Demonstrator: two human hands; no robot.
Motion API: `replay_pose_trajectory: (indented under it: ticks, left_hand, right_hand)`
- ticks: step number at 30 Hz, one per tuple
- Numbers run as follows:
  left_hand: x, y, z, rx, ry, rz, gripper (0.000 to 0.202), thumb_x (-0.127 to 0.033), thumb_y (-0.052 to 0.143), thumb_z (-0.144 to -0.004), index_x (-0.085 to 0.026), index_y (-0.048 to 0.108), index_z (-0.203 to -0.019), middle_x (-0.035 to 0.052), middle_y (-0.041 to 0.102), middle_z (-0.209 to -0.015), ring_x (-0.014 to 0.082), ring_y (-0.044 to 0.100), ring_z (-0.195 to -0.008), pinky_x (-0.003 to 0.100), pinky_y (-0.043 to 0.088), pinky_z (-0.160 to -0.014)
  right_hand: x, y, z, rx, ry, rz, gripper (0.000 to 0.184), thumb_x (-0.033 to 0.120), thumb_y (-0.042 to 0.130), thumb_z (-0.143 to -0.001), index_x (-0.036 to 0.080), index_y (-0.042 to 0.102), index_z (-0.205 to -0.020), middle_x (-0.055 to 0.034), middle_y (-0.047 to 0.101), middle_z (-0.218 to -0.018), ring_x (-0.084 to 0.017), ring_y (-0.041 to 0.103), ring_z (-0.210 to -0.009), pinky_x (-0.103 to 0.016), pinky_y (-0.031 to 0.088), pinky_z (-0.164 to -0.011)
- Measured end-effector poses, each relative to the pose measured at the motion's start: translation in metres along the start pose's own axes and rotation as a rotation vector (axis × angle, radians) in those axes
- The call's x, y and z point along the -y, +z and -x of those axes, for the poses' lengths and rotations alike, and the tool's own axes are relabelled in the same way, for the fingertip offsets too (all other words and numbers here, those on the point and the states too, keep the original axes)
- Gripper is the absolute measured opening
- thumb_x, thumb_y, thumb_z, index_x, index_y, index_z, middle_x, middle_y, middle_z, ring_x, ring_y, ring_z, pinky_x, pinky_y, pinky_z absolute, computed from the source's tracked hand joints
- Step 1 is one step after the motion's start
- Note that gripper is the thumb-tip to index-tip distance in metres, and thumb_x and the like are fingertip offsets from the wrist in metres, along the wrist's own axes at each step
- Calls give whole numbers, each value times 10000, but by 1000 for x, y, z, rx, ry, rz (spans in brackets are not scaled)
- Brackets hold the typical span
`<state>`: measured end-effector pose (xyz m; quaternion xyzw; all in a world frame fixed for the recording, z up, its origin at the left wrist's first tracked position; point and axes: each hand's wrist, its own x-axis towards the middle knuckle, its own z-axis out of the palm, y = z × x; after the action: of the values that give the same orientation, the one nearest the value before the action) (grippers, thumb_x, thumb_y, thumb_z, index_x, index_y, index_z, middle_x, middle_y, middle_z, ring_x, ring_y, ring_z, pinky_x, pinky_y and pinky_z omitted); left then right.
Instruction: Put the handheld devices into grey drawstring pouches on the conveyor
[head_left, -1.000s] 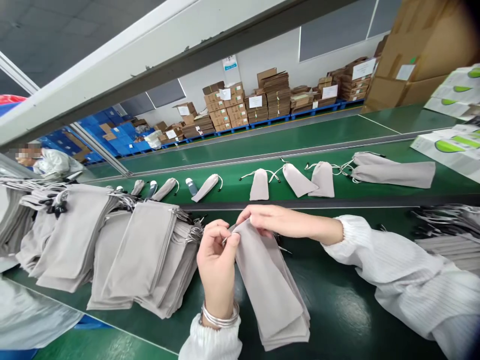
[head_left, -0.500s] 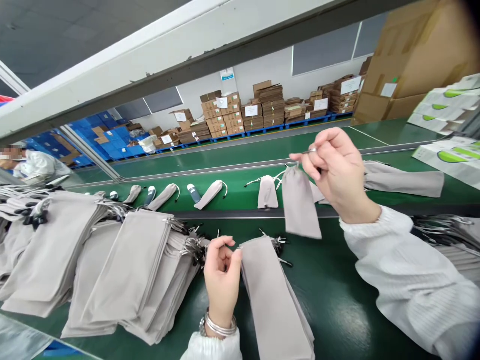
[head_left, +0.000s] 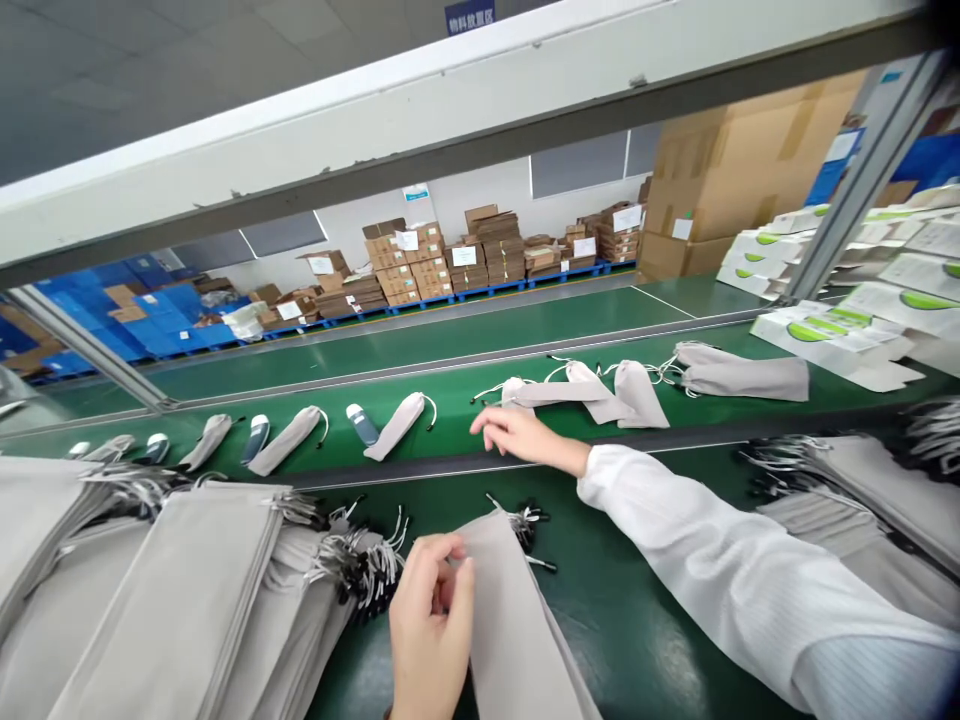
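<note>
First, stacked grey drawstring pouches (head_left: 172,600) lie on the green conveyor belt (head_left: 637,630) at 9 o'clock from the left hand (head_left: 431,625), their black-tipped cords (head_left: 360,570) fanned toward it. That hand is closed in a pinch on the upper edge of a single pouch (head_left: 502,610), whose far end is cut off by the lower frame edge. The right hand (head_left: 529,440) is extended, fingers loosely parted, apparently holding nothing, at 6 o'clock from an overlapping pouch group (head_left: 592,392) on the upper belt (head_left: 450,440). For clean handling, pinch one layer only and lay pouches flat, cords separated. The left fingers hide how many layers are gripped.
</note>
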<state>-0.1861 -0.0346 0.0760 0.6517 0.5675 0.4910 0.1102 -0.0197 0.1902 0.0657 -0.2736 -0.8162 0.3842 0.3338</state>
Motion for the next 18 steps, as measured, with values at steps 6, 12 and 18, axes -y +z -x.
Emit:
replay_pose_trajectory:
  ticks: [6, 12, 18]
  left_hand:
    - [-2, 0, 0, 40, -24, -30, 108, -265, 538, -946, -212, 631, -955, 7, 592, -817, 110, 470, -544, 238, 387, -523]
    - [-3, 3, 2, 87, -41, -13, 119, -244, 506, -964, -217, 622, -960, 16, 580, -824, 123, 499, -578, 245, 389, -543]
    - [-6, 5, 4, 96, -72, -5, 139, -205, 483, -963, -222, 621, -963, 19, 581, -849, 128, 497, -608, 250, 384, -562]
  right_hand:
    - [-16, 29, 10, 189, -12, 247, 267, 140, 476, -914, 199, 715, -1016, -5, 735, -837, -159, 662, -760, -252, 448, -704]
    - [-21, 32, 13, 186, -23, 264, 287, 174, 467, -921, 218, 728, -1033, -28, 744, -1011, -197, 676, -875, -287, 454, -773]
    - [-27, 33, 13, 208, -20, 321, 279, 207, 466, -940, 228, 721, -1051, -24, 742, -940, -195, 672, -824, -293, 450, -757]
